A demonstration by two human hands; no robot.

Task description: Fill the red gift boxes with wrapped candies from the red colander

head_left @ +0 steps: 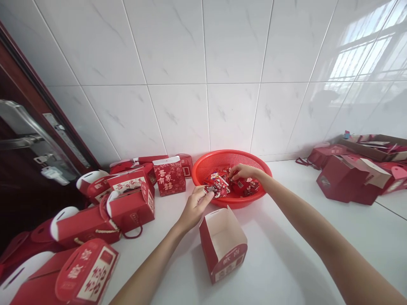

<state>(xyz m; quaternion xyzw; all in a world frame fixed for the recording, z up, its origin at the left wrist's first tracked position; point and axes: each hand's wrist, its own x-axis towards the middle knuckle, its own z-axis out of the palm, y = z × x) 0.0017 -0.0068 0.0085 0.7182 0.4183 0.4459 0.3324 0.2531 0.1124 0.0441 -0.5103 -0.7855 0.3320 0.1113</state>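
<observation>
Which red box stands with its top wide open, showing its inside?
The box in front of the red basket: its pale interior lies in view. The boxes left of the basket and those at far right show no such open interior.

Prob. home rm: tiled wall (178, 114), door (22, 190) w/ keys (54, 174).
</observation>
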